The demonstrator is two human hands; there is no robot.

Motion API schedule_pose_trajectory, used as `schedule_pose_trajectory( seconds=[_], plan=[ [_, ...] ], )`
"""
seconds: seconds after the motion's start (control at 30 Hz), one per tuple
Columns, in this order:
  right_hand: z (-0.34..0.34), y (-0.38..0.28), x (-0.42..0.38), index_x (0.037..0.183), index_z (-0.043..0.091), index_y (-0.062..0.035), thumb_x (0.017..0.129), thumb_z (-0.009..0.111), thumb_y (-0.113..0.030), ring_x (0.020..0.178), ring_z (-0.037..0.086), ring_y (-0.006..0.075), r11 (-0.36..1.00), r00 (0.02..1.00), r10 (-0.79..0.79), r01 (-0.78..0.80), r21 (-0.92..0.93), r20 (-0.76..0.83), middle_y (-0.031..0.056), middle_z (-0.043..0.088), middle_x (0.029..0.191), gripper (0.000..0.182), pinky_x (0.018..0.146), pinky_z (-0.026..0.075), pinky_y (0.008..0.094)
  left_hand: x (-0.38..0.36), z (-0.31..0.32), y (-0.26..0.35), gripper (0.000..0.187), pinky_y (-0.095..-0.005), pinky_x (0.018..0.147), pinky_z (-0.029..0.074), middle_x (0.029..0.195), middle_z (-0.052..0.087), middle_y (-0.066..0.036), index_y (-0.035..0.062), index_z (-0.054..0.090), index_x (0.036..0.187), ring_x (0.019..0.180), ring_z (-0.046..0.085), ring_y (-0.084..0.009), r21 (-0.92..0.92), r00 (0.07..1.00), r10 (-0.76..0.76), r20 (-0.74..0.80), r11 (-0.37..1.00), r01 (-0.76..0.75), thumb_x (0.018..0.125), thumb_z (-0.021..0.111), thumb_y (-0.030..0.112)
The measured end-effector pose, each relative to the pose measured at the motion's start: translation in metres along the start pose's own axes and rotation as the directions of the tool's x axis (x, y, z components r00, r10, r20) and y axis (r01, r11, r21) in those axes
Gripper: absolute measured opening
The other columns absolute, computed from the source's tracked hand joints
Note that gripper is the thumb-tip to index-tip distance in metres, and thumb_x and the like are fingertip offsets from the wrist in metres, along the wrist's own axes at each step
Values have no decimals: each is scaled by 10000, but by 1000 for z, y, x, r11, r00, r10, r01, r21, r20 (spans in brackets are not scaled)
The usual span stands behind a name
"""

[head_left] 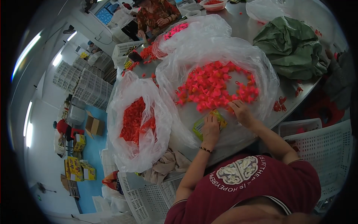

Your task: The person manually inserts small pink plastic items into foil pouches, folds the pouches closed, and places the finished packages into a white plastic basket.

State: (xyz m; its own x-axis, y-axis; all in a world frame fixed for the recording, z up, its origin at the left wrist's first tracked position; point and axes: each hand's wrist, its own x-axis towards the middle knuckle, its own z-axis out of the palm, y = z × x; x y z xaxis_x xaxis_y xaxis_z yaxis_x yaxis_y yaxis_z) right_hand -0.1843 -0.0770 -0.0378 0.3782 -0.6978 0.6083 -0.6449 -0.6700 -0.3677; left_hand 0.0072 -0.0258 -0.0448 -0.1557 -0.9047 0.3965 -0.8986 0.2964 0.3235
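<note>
A green and yellow packet (199, 128) lies on the metal table at the near edge of a large open plastic bag. My left hand (210, 130) is closed on it, fingertips over its upper edge. My right hand (242, 112) is just to the right, fingers stretched out and touching the near edge of a heap of small bright pink plastic pieces (212, 84). Nothing shows in its fingers. The heap spreads within the clear bag (261, 63), whose sides are folded down around it. Further left, another clear bag (160, 143) holds small red pieces (132, 119).
A crumpled dark green sack (289, 48) sits at the table's right. Loose red pieces (279, 104) lie near the edge. White crates (324, 160) stand to my right, more (153, 199) below left. Across the table, a co-worker (156, 16) sits by another bag of pink pieces (176, 30).
</note>
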Motion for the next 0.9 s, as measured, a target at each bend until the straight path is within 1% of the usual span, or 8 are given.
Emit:
schedule_pose_trajectory(
  seconds=[0.1,0.23,0.3,0.43,0.5,0.73,0.87,0.9],
  plan=[
    [-8,-6,5,1080,564,0,739,639,-53,912,567,299,997,1000,6,-6,-71,-2,142,568,971,354,806,481,382,-2,-2,-2,202,-385,751,538,1080,561,-132,21,562,951,1033,548,-302,9,999,39,27,999,-40,768,633,67],
    [-11,-34,-6,1025,572,-31,745,672,-115,859,573,274,1000,1000,-21,20,18,12,119,564,912,309,756,485,373,1,8,-7,202,-381,755,537,1078,561,-131,22,560,960,1014,550,-305,86,997,43,59,995,-48,776,629,72],
    [4,-32,-22,1049,586,-34,727,708,-110,883,573,283,1000,961,-22,24,-5,275,120,563,948,353,788,486,378,2,6,-6,220,-377,773,531,1095,554,-132,16,565,965,1014,544,-307,74,997,36,75,996,-41,771,647,79],
    [4,-12,-27,1060,586,-42,730,710,-122,897,568,289,999,955,29,-17,-42,296,124,565,965,362,792,485,376,-1,-4,2,233,-387,800,512,1082,564,-122,19,565,955,1033,538,-306,-21,999,12,31,1000,-11,757,676,74],
    [1,-7,-25,975,571,-75,726,705,-163,846,564,274,991,983,30,-6,-131,179,114,566,888,296,763,476,366,-4,-7,1,233,-388,816,506,1081,562,-122,17,564,948,1035,536,-305,-50,998,39,47,998,-37,757,685,76],
    [-6,-2,-30,1040,579,-35,766,600,-77,872,561,285,991,985,30,-6,-136,173,127,584,931,278,790,472,371,-1,0,-4,252,-391,820,506,1092,565,-116,19,576,984,1029,539,-309,-25,995,1,100,1000,2,766,683,86],
    [-9,-5,-30,1057,583,-7,772,556,-34,888,569,295,979,992,112,-100,-178,55,140,604,957,287,815,477,371,-2,1,-3,264,-403,812,487,1072,563,-147,9,569,996,989,541,-326,-87,1000,-23,-21,996,21,768,681,82],
    [-7,-1,-32,1104,562,5,760,570,-17,932,560,309,978,982,147,-128,-163,114,151,594,1004,344,842,471,379,-2,2,-4,274,-406,809,482,1060,567,-147,12,565,1011,985,539,-329,-98,999,-24,-36,995,20,774,682,84]
  ],
)
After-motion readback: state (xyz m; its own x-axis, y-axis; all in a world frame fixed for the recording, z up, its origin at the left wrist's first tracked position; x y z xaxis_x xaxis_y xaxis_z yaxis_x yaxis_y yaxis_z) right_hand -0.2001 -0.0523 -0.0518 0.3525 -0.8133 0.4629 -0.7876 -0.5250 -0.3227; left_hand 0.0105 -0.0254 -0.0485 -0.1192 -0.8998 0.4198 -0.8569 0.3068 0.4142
